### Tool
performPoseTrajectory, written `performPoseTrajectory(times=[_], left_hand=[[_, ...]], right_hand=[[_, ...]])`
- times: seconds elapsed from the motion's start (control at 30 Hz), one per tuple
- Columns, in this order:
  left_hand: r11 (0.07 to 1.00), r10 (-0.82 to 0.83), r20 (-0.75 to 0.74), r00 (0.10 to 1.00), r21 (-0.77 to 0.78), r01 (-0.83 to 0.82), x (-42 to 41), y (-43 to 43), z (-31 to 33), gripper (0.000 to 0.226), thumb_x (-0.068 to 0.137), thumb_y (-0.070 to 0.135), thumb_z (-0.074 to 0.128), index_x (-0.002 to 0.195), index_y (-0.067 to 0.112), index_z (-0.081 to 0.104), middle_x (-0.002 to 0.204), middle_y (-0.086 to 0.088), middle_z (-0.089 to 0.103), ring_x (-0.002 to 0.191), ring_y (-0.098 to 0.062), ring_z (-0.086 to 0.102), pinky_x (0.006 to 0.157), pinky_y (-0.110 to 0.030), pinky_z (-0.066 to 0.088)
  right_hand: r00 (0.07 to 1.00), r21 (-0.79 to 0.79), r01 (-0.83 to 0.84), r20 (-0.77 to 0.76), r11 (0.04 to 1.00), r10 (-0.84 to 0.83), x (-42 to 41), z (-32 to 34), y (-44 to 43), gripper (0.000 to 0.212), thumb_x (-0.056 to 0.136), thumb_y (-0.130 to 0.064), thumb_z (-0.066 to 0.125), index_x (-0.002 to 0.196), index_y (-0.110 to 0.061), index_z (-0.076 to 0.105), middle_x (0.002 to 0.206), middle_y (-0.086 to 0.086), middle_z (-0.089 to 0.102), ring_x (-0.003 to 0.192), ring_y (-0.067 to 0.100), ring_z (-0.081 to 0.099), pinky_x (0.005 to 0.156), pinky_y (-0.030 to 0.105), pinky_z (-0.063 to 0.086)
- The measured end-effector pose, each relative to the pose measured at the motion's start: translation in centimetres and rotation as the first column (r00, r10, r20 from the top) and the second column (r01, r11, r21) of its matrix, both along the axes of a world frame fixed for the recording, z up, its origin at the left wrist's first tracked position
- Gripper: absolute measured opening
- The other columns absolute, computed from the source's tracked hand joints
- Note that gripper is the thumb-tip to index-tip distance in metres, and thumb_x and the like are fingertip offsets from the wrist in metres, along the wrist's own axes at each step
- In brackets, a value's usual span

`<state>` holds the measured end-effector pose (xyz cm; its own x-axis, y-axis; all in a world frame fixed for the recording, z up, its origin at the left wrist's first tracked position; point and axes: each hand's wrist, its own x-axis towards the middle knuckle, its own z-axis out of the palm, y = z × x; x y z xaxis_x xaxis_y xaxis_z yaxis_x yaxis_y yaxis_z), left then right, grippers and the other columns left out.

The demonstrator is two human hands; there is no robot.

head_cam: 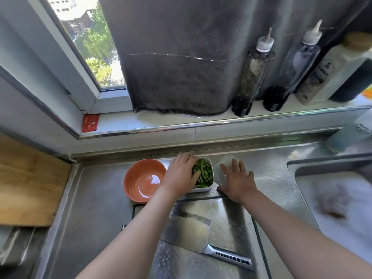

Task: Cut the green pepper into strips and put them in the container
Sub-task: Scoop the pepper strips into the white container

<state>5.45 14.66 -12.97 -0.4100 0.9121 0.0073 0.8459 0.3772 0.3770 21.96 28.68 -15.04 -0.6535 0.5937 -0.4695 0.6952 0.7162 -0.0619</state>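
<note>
Head view shows a small white rectangular plastic container near the back edge of the stainless steel bench, and the cut green pepper strips fill it in a loose heap. The left hand lies over the container's left side. Its fingers are nearly straight and close together and reach to the far rim, while the thumb is spread out and touches the strips.

Just beside the container on its right lies a translucent rectangular plastic lid. The right hand rests flat on it, palm down, fingers straight and fanned apart.

A round orange bowl with nothing in it stands just left of the container, touching or nearly touching it. In front of them a steel cutting board sits on the bench, and a broad steel cleaver with a slotted metal handle lies flat on it, blade towards the left.

A pale wooden board lies at the bench's left edge, and a sink is set in at the right. On the window sill behind stand two tall clear squeeze bottles and a white labelled bottle, beside a hanging grey towel.
</note>
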Motion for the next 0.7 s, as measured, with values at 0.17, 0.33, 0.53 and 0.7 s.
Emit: performPoseTrajectory(times=[0.17,0.33,0.53,0.7], left_hand=[[0.985,-0.002,-0.021,1.0,-0.172,-0.001,-0.4,1.5,-1.2,0.058,0.099,0.045,0.045,0.151,0.021,0.035,0.151,-0.001,0.041,0.138,-0.022,0.035,0.114,-0.037,0.026],[0.997,0.023,0.006,1.0,-0.067,-0.023,-0.3,0.1,-1.2,0.053,0.098,0.041,0.05,0.146,0.02,0.044,0.144,0.0,0.05,0.132,-0.021,0.042,0.111,-0.033,0.029],[0.977,0.133,0.265,0.955,0.128,-0.171,-0.5,0.5,2.3,0.049,0.102,0.026,0.05,0.149,0.021,0.041,0.149,0.003,0.045,0.139,-0.015,0.037,0.112,-0.024,0.026],[0.886,0.181,0.726,0.663,0.172,-0.43,-1.4,1.3,5.1,0.044,0.098,0.027,0.059,0.141,0.027,0.05,0.126,0.002,0.063,0.106,-0.009,0.063,0.09,-0.03,0.054]], right_hand=[[0.998,-0.029,-0.042,-0.052,0.999,0.041,0.1,-0.5,0.8,0.081,0.094,-0.047,0.062,0.159,-0.029,0.015,0.165,0.015,0.007,0.15,0.037,0.014,0.116,0.046,0.033],[0.996,0.005,-0.068,-0.052,0.998,0.068,-0.5,0.7,0.4,0.066,0.102,-0.03,0.044,0.158,-0.013,0.014,0.16,0.02,0.021,0.144,0.038,0.03,0.108,0.045,0.042],[0.744,0.13,0.114,-0.669,0.985,0.002,-1.5,5.2,0.9,0.042,0.086,0.004,0.047,0.126,-0.001,0.055,0.117,0.02,0.051,0.1,0.041,0.052,0.072,0.044,0.046],[0.344,-0.423,0.163,-0.822,0.891,-0.453,-3.8,8.8,-1.5,0.043,0.107,-0.014,0.039,0.148,-0.022,0.042,0.134,-0.004,0.052,0.115,0.012,0.051,0.096,0.028,0.041]])
